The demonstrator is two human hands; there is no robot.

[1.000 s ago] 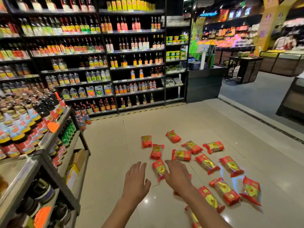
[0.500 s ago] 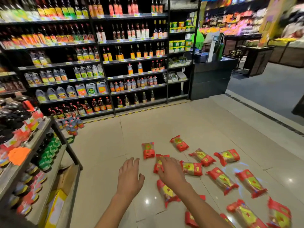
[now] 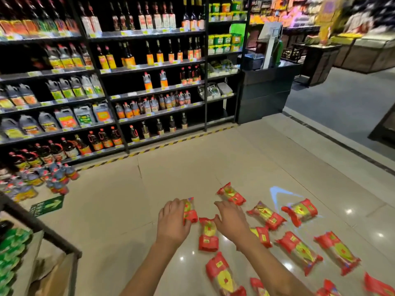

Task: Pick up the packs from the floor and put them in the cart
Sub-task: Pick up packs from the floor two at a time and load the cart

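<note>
Red-and-yellow packs are seen scattered across the glossy tiled floor of a supermarket aisle, viewed from a head-worn camera. The left hand is lowered over the leftmost pack, which lies on the floor with its right half showing beside the knuckles; the fingers are bent against it, but whether the grip is actually grasping the pack cannot be told through the motion blur. The right hand is held just above the floor with its grip released, fingers spread and lightly bent, between the pack below the wrist and the far pack; a further pack is partly hidden behind the right forearm. More packs are spread to the right and towards the bottom edge, all lying flat on the tiles. Dark shelves of bottles are lined along the far side of the aisle, with a cluster of bottles standing on the floor at the left beside a green arrow sign. A dark service desk is placed at the shelf end.
</note>
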